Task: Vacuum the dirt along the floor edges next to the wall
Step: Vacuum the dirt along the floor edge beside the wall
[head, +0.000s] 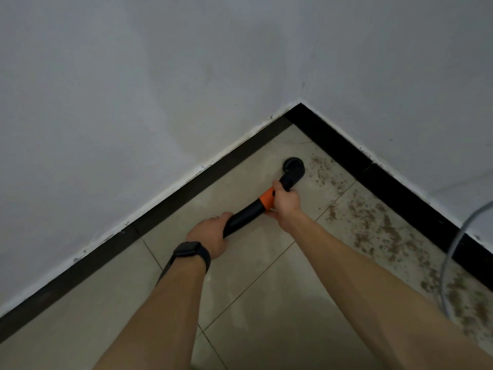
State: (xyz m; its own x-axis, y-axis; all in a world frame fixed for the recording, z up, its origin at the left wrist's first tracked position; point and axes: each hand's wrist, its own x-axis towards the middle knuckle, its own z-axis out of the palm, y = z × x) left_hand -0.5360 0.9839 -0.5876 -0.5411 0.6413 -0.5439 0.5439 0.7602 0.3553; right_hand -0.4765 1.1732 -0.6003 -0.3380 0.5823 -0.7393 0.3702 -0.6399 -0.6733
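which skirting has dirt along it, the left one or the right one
The right skirting: brown dirt is scattered over the tiles beside it, beyond the vacuum nozzle. The tiles along the left skirting look clean.

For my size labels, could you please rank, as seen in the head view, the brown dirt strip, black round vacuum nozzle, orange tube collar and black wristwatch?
1. brown dirt strip
2. black wristwatch, nearer the camera, so unsure against the nozzle
3. black round vacuum nozzle
4. orange tube collar
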